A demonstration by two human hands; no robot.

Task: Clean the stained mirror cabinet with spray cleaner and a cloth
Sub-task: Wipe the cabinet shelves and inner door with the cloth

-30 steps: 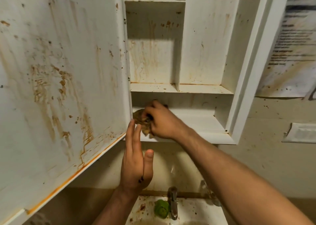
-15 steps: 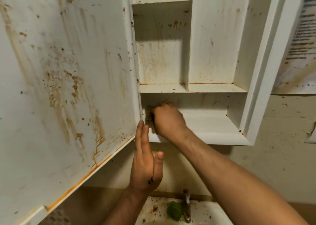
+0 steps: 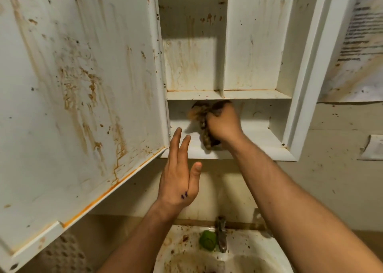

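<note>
Brown cloth [image 3: 205, 137]: one; bunched into a wad; long axis runs roughly up and down the frame, from under the middle shelf to the bottom shelf [image 3: 259, 136], which its lower end meets; upper end blurred; centre of frame, inside the lower compartment
Two hands: right hand [image 3: 224, 123] has its fingers curled round the cloth, knuckles toward the camera; left hand [image 3: 176, 179] holds nothing, fingers straight and close together, pointing up, thumb set apart; its fingertips overlap the cabinet's bottom edge, contact unclear
White cabinet [image 3: 306, 86]: one; upper centre and right; one wide lower compartment under two narrower upper ones parted by one upright divider; rust-coloured streaks and specks on the back wall
Open door [image 3: 72, 86]: one; fills the left of frame; inner face streaked brown, orange line along its lower edge
Stained sink [image 3: 259, 258]: one, bottom centre; one tap [image 3: 221, 237]; one green object [image 3: 207, 240] just left of the tap
Wall: one printed paper sheet [image 3: 362, 44], upper right
</note>
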